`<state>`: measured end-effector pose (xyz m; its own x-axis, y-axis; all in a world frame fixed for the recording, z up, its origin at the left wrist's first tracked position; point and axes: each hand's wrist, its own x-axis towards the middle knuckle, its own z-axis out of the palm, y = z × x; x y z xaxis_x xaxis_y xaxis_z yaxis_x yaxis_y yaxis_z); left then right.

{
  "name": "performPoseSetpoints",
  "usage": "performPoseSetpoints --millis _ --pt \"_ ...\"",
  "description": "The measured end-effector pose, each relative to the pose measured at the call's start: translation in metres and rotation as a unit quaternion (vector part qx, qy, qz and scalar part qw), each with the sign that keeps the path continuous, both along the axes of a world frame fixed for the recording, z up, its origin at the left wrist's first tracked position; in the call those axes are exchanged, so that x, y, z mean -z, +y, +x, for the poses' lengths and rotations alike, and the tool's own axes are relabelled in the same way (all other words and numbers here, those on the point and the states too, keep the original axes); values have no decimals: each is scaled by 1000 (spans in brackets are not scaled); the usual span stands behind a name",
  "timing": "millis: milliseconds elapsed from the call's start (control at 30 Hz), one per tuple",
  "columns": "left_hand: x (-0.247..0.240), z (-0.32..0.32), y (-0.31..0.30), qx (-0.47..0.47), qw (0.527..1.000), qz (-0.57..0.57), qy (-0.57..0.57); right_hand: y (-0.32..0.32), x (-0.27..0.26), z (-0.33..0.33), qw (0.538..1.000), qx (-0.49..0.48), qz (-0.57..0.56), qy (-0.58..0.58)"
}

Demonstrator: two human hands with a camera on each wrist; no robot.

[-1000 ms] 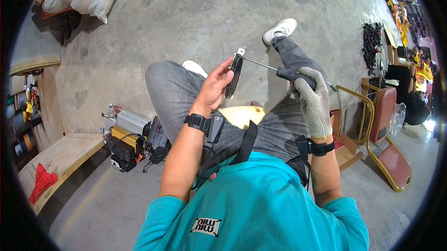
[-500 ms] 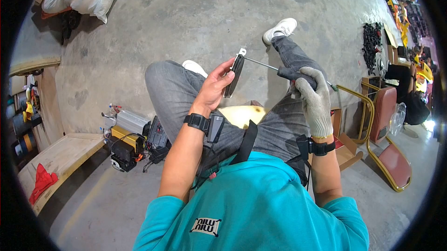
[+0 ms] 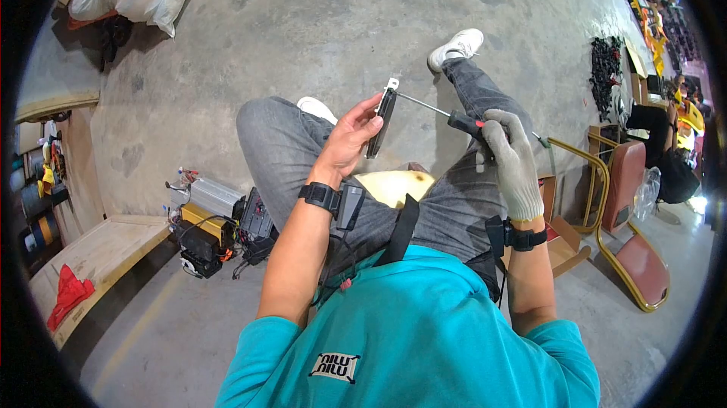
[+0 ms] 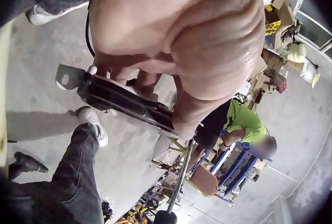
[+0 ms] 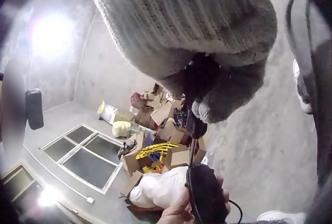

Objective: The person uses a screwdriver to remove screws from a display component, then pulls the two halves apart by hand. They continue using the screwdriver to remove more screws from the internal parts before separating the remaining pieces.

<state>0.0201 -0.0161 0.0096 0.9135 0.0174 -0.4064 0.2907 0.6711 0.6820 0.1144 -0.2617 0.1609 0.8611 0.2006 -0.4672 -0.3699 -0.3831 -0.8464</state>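
My bare left hand (image 3: 347,143) holds a long, narrow black part (image 3: 385,114) upright between thumb and fingers. From its upper end juts a pale metal tab (image 3: 392,83), which shows a hole in the left wrist view. In my right hand (image 3: 516,166), which wears a knitted glove, is a screwdriver (image 3: 460,122) with a dark and red handle. Its thin steel shaft points left, and the tip is right at the black part near the tab. The right wrist view shows gloved fingertips (image 5: 218,102) around the handle, with the black part (image 5: 207,193) beyond.
Below the hands, a yellow seat (image 3: 394,187) shows between the legs. Electronic units with cables (image 3: 216,215) sit on the floor to the left, near a wooden bench (image 3: 113,253). At right stand an open cardboard box (image 3: 568,249) and a chair (image 3: 628,181) with a metal frame.
My right hand has shifted its fingers back along the screwdriver handle, and its red portion now shows. The left hand and black part stay nearly still.
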Motion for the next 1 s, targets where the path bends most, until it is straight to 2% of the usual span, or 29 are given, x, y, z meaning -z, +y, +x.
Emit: performPoseSetpoints --millis 67,133,267,333,367,467,533,567,633,667,767,833,867,933,1000 --pt "1 0 0 3 1000 8 3 0 1 0 999 17 9 35" --pt "-1 0 1 5 1000 17 7 0 1 -4 1000 -3 9 -20" --pt "-2 1 -1 6 1000 24 7 -1 0 -2 999 -22 7 -38" --pt "-1 1 -1 2 1000 22 8 -1 -2 2 998 30 8 48" --pt "0 1 -1 5 1000 23 3 -2 -1 2 998 30 8 48" --pt "3 0 1 8 1000 27 4 -4 8 -1 999 6 24 27" --pt "3 1 0 12 1000 28 8 -4 11 -4 998 -26 6 -49" --pt "2 1 0 9 1000 14 5 -3 9 -2 998 -25 5 -50" --pt "-1 1 0 6 1000 1 2 -2 3 3 998 18 14 50" --pt "-2 1 -1 10 1000 -4 8 -3 4 3 998 18 15 50" --pt "-4 1 0 10 1000 -3 12 -8 14 -1 999 3 15 36" --pt "-3 1 -1 11 1000 -1 7 -8 20 -1 995 -50 -11 -90" --pt "-2 1 -1 9 1000 -1 2 -9 18 0 995 -50 -11 -90" --pt "-2 1 0 7 1000 0 -2 -1 3 1 999 12 22 36" --pt "-2 1 0 7 1000 0 -3 -2 1 1 999 11 22 46"
